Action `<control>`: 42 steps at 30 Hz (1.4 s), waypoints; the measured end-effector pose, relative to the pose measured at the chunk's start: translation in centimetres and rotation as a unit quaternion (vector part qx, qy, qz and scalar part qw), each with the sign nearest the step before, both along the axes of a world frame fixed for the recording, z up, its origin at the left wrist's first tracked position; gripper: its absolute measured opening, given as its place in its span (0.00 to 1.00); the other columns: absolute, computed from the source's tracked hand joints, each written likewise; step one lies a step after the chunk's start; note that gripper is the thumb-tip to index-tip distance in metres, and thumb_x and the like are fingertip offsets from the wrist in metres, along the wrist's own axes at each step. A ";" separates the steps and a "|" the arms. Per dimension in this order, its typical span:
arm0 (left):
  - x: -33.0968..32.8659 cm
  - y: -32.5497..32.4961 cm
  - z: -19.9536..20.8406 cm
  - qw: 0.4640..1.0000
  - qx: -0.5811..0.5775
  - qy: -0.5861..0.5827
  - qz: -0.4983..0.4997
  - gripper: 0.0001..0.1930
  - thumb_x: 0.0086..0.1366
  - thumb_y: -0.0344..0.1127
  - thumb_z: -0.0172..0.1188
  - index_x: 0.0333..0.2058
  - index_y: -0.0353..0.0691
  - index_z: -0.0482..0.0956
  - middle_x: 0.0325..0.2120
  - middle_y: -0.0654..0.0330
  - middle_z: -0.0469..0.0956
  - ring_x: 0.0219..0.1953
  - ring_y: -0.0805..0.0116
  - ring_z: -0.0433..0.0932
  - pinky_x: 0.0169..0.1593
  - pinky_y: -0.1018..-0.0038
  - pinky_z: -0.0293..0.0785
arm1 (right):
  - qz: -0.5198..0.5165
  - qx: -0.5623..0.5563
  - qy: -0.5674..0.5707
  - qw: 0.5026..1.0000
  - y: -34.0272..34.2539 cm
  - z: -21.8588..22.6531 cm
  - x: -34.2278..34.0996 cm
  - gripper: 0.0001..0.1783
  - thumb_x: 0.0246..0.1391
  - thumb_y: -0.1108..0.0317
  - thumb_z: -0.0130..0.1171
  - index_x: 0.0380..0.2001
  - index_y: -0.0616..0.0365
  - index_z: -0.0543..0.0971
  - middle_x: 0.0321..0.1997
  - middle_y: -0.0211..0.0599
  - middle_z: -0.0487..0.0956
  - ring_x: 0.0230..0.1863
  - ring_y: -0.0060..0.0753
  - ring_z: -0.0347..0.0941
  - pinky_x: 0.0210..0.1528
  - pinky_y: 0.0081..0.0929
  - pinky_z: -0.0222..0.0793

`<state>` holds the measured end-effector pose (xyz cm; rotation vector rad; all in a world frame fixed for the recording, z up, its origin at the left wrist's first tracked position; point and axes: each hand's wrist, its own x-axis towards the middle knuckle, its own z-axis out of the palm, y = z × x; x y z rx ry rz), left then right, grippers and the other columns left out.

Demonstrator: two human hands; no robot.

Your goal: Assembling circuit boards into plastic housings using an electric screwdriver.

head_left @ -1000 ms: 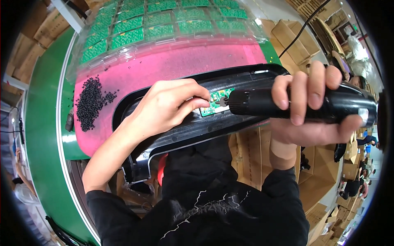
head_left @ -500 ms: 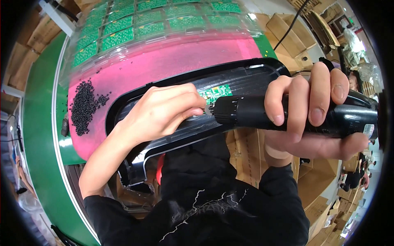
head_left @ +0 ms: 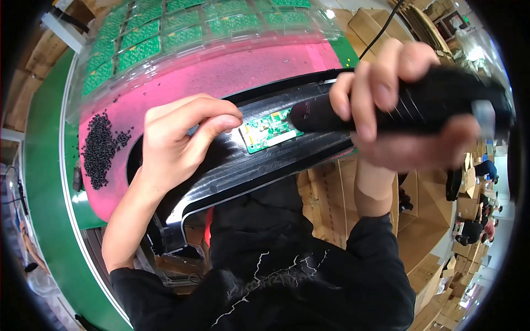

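A green circuit board (head_left: 269,131) lies in a long black plastic housing (head_left: 221,177) with a raised rim. My right hand (head_left: 386,105) is wrapped round a black electric screwdriver (head_left: 326,113), blurred by motion. Its nose points left, over the right end of the board. My left hand (head_left: 185,135) hovers over the housing just left of the board. Thumb and forefinger are pressed together in a pinch; whatever is between them, if anything, is too small to make out. To the left, a pile of small black screws (head_left: 100,151) is spread on the pink mat (head_left: 182,83).
Clear plastic trays (head_left: 182,41) of green circuit boards stand at the far side of the green table (head_left: 44,149). A dark cable (head_left: 382,32) hangs at the upper right. Cardboard boxes (head_left: 425,220) stand to the right and below the housing.
My left hand has drawn back left, uncovering more of the board. The screwdriver in my right hand has lifted and tilted, its rear end rising. The view has shifted slightly.
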<state>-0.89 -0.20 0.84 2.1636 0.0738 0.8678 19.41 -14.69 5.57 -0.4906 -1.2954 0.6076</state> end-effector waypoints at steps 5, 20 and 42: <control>0.7 -0.3 -0.9 0.994 0.007 0.106 -0.028 0.03 0.58 0.24 0.64 0.32 0.32 0.80 0.26 0.57 0.81 0.28 0.68 0.82 0.32 0.76 0.76 | -0.091 -0.109 0.001 0.990 1.3 -1.8 2.1 0.30 0.57 0.39 0.51 0.39 0.59 0.70 0.29 0.33 0.70 0.16 0.23 0.65 0.25 0.28 0.63; 1.0 -0.1 -1.2 0.962 0.066 0.246 -0.104 0.10 0.55 0.33 0.65 0.29 0.33 0.74 0.38 0.57 0.82 0.38 0.53 0.80 0.40 0.64 0.76 | -0.032 -0.176 0.014 0.984 2.9 -2.9 3.3 0.28 0.59 0.39 0.49 0.39 0.58 0.70 0.27 0.32 0.70 0.17 0.22 0.63 0.27 0.28 0.63; 0.6 -0.1 -0.5 0.984 -0.017 0.168 -0.056 0.08 0.55 0.33 0.69 0.30 0.35 0.81 0.25 0.60 0.82 0.24 0.70 0.80 0.27 0.77 0.71 | 0.083 -0.022 0.071 0.994 0.9 0.2 -1.3 0.31 0.49 0.36 0.57 0.40 0.53 0.70 0.27 0.24 0.68 0.17 0.17 0.68 0.28 0.25 0.67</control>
